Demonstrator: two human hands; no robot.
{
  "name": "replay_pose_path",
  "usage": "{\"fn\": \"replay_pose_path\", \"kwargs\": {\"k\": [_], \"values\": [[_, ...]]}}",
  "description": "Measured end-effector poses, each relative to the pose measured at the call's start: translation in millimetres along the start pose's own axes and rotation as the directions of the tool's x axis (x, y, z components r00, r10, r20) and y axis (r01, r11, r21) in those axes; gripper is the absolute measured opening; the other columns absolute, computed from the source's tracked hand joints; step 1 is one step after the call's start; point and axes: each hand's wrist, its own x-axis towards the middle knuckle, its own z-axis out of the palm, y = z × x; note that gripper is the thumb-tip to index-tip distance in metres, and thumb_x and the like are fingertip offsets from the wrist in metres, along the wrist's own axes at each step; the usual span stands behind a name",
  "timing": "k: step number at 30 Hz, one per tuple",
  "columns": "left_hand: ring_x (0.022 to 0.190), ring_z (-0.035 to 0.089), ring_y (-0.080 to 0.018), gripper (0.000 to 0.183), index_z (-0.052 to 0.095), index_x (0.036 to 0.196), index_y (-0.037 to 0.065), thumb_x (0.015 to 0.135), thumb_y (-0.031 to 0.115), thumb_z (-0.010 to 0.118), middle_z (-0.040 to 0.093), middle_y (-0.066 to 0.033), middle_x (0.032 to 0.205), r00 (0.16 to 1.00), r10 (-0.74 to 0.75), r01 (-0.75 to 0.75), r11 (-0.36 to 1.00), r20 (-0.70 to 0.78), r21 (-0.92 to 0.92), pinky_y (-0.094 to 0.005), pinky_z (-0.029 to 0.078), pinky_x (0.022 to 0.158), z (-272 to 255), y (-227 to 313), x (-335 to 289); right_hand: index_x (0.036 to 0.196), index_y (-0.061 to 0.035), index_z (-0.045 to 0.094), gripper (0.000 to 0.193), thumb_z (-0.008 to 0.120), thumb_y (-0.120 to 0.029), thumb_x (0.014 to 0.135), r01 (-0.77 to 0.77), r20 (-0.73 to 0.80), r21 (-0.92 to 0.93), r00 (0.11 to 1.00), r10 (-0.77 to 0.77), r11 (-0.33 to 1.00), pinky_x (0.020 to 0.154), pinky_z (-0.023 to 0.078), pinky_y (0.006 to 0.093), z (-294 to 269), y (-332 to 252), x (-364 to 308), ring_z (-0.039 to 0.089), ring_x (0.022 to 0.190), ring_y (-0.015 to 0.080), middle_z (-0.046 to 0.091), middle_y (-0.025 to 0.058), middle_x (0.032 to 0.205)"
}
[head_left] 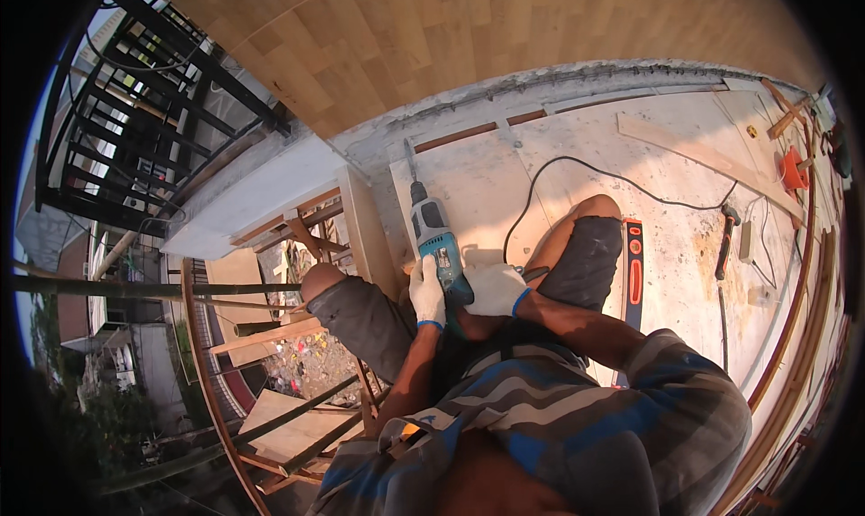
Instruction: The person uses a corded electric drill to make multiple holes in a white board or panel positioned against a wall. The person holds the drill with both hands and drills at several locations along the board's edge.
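Observation:
A teal and grey hammer drill (439,248) is held between my knees, its long bit (411,160) pointing away toward the pale boards near the wall's foot. My left hand (426,292), in a white glove with a blue cuff, is closed against the left side of the drill's body. Gloved the same way, my right hand (493,290) grips the drill at its rear handle; its fingers are partly hidden. From near the right hand, a black power cord (577,161) loops out to the right. Whether the bit's tip touches the surface I cannot tell.
Right of my knee lie an orange and black spirit level (634,277) and a hammer (725,244). Farther off are a long plank (703,160) and a red bucket (793,169). On the left, an open drop shows rubble (311,365) below, beside bamboo poles (162,287) and a black railing (149,110).

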Motion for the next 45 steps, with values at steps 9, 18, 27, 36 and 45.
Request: {"fn": "replay_pose_path", "kwargs": {"k": [9,18,27,36,45], "values": [[0.088,0.076,-0.0280,0.033,0.073,0.111,0.005,0.108,0.037,0.067,0.076,-0.0088,0.102,0.916,-0.349,0.147,0.750,-0.197,-0.645,-0.0449,0.063,0.082,21.4,24.4,37.6,0.109,0.0012,0.076,0.046,0.079,-0.036,0.084,0.071,-0.001,-0.095,0.997,-0.072,0.993,0.082,0.063,0.0590,-23.8,-6.9,48.5,0.079,0.093,0.0474,0.078,0.0276,0.097],[0.099,0.076,-0.0287,0.039,0.073,0.120,0.003,0.110,0.040,0.064,0.077,-0.0094,0.114,0.900,-0.412,0.194,0.674,-0.144,-0.713,-0.0473,0.063,0.089,8.6,-1.1,43.2,0.099,-0.0009,0.075,0.034,0.076,-0.031,0.083,0.104,0.091,-0.032,0.991,-0.101,0.994,0.081,0.062,0.0573,-15.2,6.0,49.6,0.078,0.088,0.0471,0.078,0.0256,0.090],[0.097,0.072,-0.0169,0.049,0.072,0.130,-0.008,0.114,0.038,0.068,0.076,-0.0079,0.113,0.974,0.022,-0.121,0.892,-0.226,-0.436,-0.0357,0.061,0.088,14.9,67.8,44.4,0.110,-0.0009,0.076,0.047,0.082,-0.040,0.085,0.206,0.006,0.038,0.978,-0.206,0.978,0.092,0.059,0.0561,-39.6,-6.9,76.4,0.072,0.107,0.0490,0.075,0.0272,0.111],[0.105,0.077,-0.0226,0.043,0.069,0.142,0.005,0.114,0.038,0.070,0.078,-0.0083,0.123,0.869,-0.359,0.478,0.789,0.341,-0.386,-0.0427,0.063,0.095,3.1,26.1,20.8,0.117,-0.0039,0.069,0.052,0.082,-0.040,0.082,-0.080,0.133,-0.030,0.988,0.083,0.996,0.090,0.062,0.0554,-60.3,2.1,30.9,0.076,0.105,0.0429,0.077,0.0228,0.111],[0.105,0.073,-0.0186,0.045,0.067,0.142,0.000,0.114,0.035,0.070,0.075,-0.0058,0.120,0.949,-0.281,0.314,0.839,0.141,-0.445,-0.0361,0.060,0.093,9.1,18.4,-16.8,0.124,-0.0043,0.067,0.059,0.083,-0.039,0.080,0.108,-0.094,-0.066,0.989,-0.114,0.992,0.083,0.063,0.0533,-24.8,15.8,2.2,0.074,0.094,0.0429,0.071,0.0196,0.107]]}}
